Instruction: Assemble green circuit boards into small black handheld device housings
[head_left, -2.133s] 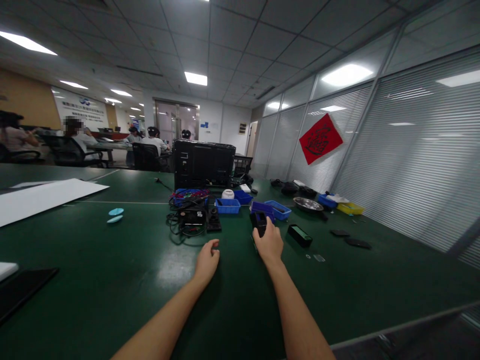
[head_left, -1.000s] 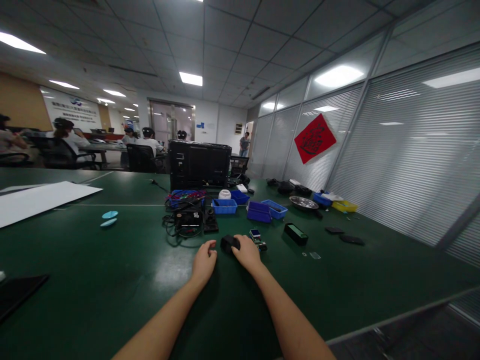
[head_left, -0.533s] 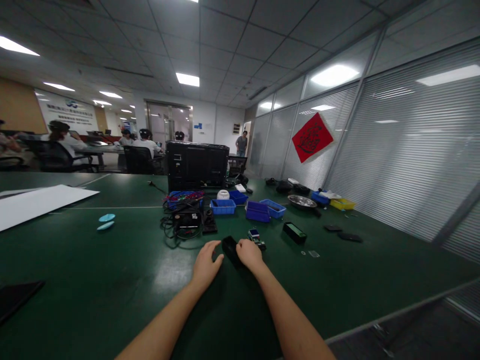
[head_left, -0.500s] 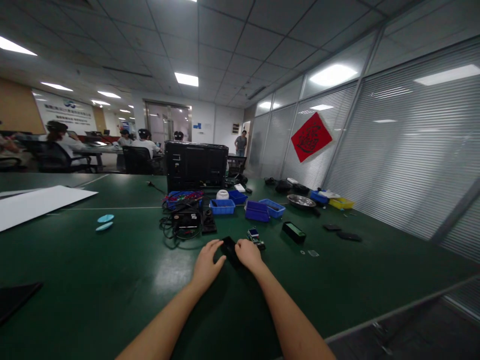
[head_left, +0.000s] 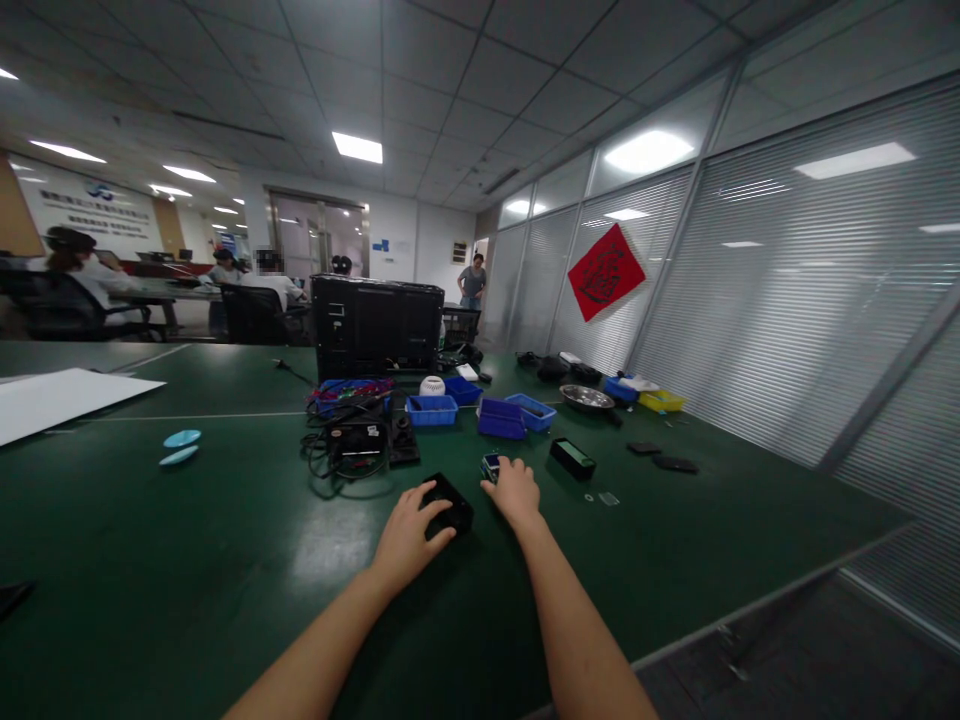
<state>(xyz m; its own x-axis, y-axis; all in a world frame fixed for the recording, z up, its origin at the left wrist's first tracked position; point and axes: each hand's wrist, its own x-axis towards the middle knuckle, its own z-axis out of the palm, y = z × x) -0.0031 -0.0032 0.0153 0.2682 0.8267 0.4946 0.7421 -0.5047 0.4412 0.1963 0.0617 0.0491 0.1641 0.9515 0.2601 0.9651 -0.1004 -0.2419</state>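
A black open-topped box (head_left: 459, 507) lies on the green table, tilted slightly to my view. My left hand (head_left: 411, 528) holds it from the left, fingers over its far-left side and thumb at the near edge. To the right of the box, my right hand (head_left: 517, 490) has its curled fingers on a small circuit board with a little screen (head_left: 490, 465). Most of the board is hidden under those fingers. Another black box (head_left: 573, 458), with a green inside, stands right of my right hand.
Behind the hands are blue bins (head_left: 432, 411), a black device with cables (head_left: 358, 440) and a large black monitor-like unit (head_left: 379, 325). A metal pan (head_left: 587, 398) lies farther right. A clear small piece (head_left: 609, 499) and flat black pieces (head_left: 675, 464) lie rightward. People sit beyond.
My right hand has left the black box and moved right onto the circuit board. My left hand has come further over the box, which has turned a little. The view has swung slightly right.
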